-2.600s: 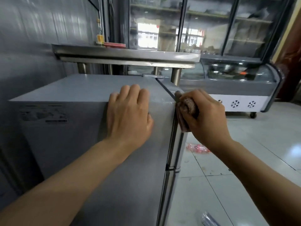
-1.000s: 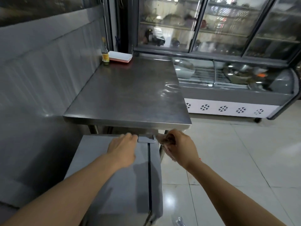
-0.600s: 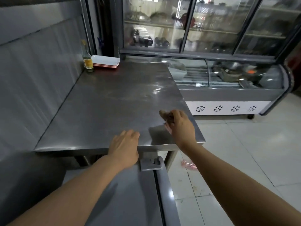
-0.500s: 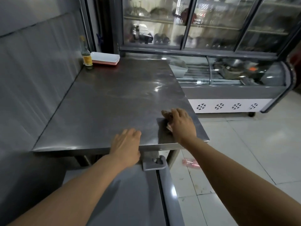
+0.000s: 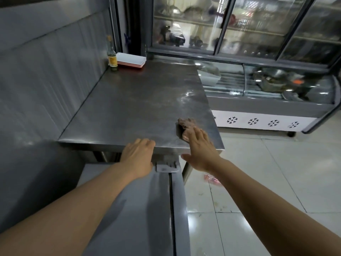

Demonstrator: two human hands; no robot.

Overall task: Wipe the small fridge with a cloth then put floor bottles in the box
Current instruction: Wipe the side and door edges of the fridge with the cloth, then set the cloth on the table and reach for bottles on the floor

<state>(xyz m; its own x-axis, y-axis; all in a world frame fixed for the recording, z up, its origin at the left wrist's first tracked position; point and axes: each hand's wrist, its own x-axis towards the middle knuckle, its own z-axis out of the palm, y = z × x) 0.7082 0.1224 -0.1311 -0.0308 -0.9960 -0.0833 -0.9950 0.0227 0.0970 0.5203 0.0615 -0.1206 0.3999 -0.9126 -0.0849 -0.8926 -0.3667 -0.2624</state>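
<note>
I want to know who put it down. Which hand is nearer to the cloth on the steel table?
The right hand: its fingertips reach the near edge of the cloth. The left hand rests at the steel table front edge, well to the cloth's left.

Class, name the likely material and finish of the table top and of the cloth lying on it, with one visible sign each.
Table top: apparently stainless steel, brushed; grey sheen with smeared window glare.
Cloth: seemingly soft fabric, brownish-pink and matte; it lies crumpled in folds.
</note>
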